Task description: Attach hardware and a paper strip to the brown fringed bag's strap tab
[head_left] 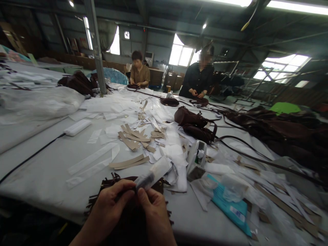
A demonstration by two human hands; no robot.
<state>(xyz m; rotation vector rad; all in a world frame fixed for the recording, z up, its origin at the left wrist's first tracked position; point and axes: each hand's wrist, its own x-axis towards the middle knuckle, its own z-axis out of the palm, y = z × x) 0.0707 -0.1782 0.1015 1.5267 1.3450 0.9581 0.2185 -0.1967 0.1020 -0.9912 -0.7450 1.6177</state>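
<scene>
At the table's near edge, a dark brown fringed bag (pixel 132 220) lies under my hands. From its top, a strip in translucent white wrap (pixel 155 172) points up and to the right, with something dark showing through its lower end. My left hand (pixel 110 203) pinches the lower end of this wrapped strip between thumb and fingers. Close beside it, my right hand (pixel 155 208) has thumb and fingers closed on the same end. The exact contact under the fingertips is hidden. Tan paper strips (pixel 130 162) lie just beyond the bag.
A blue packet (pixel 230 205) and a clear-and-white dispenser (pixel 197 159) sit to the right. Brown bags (pixel 192 119) with long straps lie farther back. A white power strip (pixel 77 127) is at left, near a metal post (pixel 96 48). Two people (pixel 140 70) work across the table.
</scene>
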